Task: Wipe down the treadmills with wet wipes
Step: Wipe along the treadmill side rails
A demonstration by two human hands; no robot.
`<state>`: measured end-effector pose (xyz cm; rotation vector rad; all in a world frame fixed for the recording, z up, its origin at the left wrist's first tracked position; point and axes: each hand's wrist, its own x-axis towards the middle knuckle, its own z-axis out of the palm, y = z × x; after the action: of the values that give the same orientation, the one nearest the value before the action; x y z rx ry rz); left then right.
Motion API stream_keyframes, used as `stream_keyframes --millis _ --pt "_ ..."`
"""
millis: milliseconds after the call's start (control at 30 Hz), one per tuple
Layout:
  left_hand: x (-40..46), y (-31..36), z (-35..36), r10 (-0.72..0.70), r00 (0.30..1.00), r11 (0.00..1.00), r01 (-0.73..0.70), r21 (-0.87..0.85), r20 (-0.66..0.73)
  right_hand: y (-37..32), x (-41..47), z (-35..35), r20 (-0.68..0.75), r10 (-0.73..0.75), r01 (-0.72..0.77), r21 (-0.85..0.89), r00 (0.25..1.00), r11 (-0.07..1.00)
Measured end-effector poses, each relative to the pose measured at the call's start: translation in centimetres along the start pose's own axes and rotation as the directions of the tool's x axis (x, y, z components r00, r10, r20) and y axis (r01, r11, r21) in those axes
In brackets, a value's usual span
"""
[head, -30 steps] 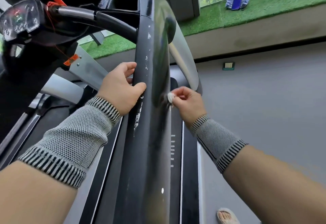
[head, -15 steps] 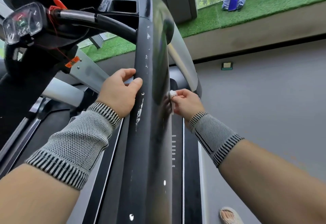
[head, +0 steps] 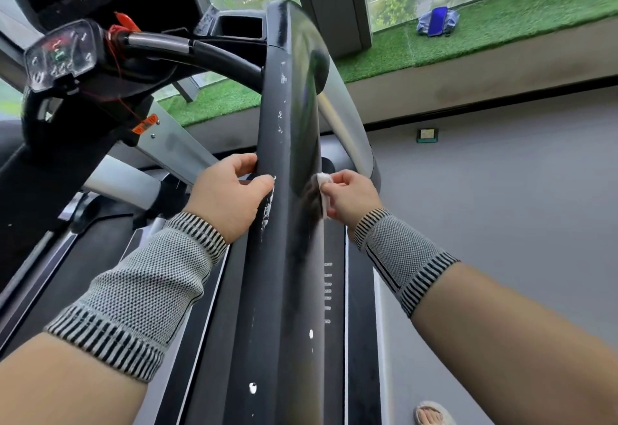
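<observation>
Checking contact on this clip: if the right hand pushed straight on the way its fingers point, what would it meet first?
The right hand points left, pinching the wet wipe against the black treadmill rail. The rail's side face is first; they look already touching, though depth is unclear.

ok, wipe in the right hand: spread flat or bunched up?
Bunched. The wipe shows as a small crumpled wad pinched in the right hand, pressed against the black treadmill rail.
</observation>
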<state>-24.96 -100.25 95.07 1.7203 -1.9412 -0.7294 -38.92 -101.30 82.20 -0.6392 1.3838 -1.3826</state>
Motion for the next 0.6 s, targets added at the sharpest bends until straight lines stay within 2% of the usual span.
stream_keyframes --millis 67,200,367,467,600 --pt "-0.2 0.0 -0.1 0.015 1.000 0.999 -0.015 0.029 0.022 0.2 -1.4 -0.1 0.006 -0.014 0.014 -0.025 1.000 1.000" --pt "-0.9 0.1 -0.4 0.050 0.997 0.996 -0.054 0.066 0.058 1.4 -6.0 -0.5 0.089 -0.059 0.055 0.043 0.994 0.998" --pt "-1.7 0.3 -0.5 0.038 0.995 0.996 -0.045 0.072 0.096 -1.9 -3.3 0.5 -0.014 -0.204 0.203 -0.051 0.979 0.978" --pt "-1.9 0.1 -0.6 0.053 0.992 0.994 -0.064 0.086 0.117 -1.8 -4.6 0.4 0.025 -0.280 0.281 -0.107 0.960 0.954" --pt "-2.2 -0.4 -0.8 0.054 0.991 0.996 -0.062 0.066 0.122 0.4 -7.5 -0.1 0.114 -0.369 0.374 -0.034 0.923 0.927"
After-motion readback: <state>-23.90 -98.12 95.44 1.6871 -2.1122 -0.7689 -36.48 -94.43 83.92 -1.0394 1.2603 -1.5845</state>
